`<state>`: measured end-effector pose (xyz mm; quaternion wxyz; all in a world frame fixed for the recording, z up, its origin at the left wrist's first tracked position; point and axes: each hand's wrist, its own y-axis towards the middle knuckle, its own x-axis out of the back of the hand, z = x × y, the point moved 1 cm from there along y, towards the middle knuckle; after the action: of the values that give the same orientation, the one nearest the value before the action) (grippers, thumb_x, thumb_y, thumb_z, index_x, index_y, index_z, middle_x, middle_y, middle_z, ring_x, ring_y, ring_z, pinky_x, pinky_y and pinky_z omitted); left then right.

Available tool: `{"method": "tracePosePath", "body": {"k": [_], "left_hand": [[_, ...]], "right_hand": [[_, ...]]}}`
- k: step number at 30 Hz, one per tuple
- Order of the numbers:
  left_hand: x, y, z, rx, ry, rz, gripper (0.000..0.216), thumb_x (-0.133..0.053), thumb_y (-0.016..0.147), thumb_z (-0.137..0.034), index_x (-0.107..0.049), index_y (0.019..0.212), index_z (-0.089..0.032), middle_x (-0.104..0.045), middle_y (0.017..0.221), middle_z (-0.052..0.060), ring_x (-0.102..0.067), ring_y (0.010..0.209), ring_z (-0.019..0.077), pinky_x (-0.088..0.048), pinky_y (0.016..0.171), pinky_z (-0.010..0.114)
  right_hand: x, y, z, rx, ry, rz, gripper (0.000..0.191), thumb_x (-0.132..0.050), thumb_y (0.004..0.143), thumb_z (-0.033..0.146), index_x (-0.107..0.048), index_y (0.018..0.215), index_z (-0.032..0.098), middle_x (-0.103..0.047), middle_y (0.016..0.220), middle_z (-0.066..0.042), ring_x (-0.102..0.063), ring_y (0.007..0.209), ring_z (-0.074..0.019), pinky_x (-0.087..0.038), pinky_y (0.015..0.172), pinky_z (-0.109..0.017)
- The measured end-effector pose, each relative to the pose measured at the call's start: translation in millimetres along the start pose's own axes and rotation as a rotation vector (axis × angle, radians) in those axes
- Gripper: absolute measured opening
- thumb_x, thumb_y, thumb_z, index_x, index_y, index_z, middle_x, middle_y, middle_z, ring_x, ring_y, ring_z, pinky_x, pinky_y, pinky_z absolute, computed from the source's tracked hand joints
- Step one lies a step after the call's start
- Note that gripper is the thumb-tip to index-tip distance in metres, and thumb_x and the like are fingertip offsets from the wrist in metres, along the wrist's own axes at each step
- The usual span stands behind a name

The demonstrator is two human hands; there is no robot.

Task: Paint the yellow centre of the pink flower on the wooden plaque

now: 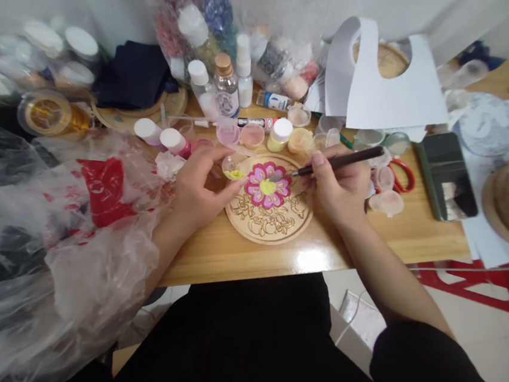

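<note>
So right hand (340,184) is pinching a paintbrush (355,159) that's slanting down-left toward the pink flower (268,186) mid-frame, left hand (201,180) holding a yellow paint cup (234,170).

A small cup (229,164) of yellow paint (237,175) was held in the left hand (201,183), at the left edge of a round wooden board (294,226). A dark brush (350,159) was gripped in the right hand (340,184), its tip directed at the board's pink flower (267,185). Paint jars (280,136) were ranged behind; a phone (447,176) was placed to the right, plastic bags (99,260) heaped to the left.
</note>
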<state>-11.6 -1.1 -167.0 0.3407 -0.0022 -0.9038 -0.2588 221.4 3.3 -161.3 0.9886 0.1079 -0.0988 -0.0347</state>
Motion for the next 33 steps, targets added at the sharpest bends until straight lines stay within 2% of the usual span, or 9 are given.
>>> {"method": "tracePosePath", "body": {"k": [4, 11, 16, 26, 33], "left_hand": [[-0.1, -0.3, 1.4, 0.011, 0.027, 0.003, 0.032, -0.069, 0.081, -0.037, -0.059, 0.107, -0.022, -0.067, 0.100, 0.003, -0.066, 0.089, 0.0181, -0.057, 0.079, 0.034], [0.0, -1.4, 2.5, 0.019, 0.059, 0.011, 0.035, -0.069, 0.080, -0.039, -0.059, 0.109, -0.022, -0.068, 0.102, 0.003, -0.066, 0.087, 0.0177, -0.058, 0.075, 0.032], [0.1, -2.1, 2.4, 0.038, 0.074, 0.024, 0.035, -0.069, 0.081, -0.039, -0.059, 0.109, -0.022, -0.067, 0.102, 0.003, -0.065, 0.088, 0.0179, -0.057, 0.078, 0.033], [-0.3, -2.0, 3.6, -0.034, 0.063, 0.003, 0.036, -0.071, 0.081, -0.037, -0.058, 0.111, -0.022, -0.067, 0.102, 0.003, -0.066, 0.085, 0.0164, -0.057, 0.074, 0.032], [-1.2, -1.0, 2.5, -0.059, 0.039, -0.022, 0.036, -0.073, 0.079, -0.034, -0.058, 0.110, -0.021, -0.067, 0.099, 0.002, -0.063, 0.076, 0.0139, -0.054, 0.066, 0.028]], "right_hand": [[-0.2, -0.4, -1.2, 0.006, -0.018, 0.019, 0.033, -0.062, 0.086, 0.055, -0.062, 0.072, 0.025, -0.068, 0.064, 0.000, -0.058, 0.045, -0.0107, -0.045, 0.041, -0.028], [0.4, -0.4, -2.9, -0.003, 0.012, 0.032, 0.033, -0.062, 0.086, 0.054, -0.062, 0.070, 0.025, -0.067, 0.062, 0.000, -0.058, 0.045, -0.0111, -0.046, 0.043, -0.029], [1.8, -2.7, -1.1, 0.004, -0.021, -0.014, 0.033, -0.061, 0.087, 0.053, -0.062, 0.070, 0.025, -0.065, 0.061, -0.001, -0.060, 0.049, -0.0126, -0.047, 0.045, -0.030], [3.2, -4.1, -4.0, 0.071, -0.084, -0.006, 0.030, -0.060, 0.089, 0.050, -0.063, 0.072, 0.025, -0.067, 0.066, -0.002, -0.062, 0.056, -0.0140, -0.050, 0.051, -0.032], [-4.1, 0.1, -4.4, -0.013, 0.034, 0.035, 0.033, -0.062, 0.086, 0.052, -0.061, 0.069, 0.024, -0.065, 0.055, 0.002, -0.059, 0.041, -0.0097, -0.044, 0.036, -0.024]]}}
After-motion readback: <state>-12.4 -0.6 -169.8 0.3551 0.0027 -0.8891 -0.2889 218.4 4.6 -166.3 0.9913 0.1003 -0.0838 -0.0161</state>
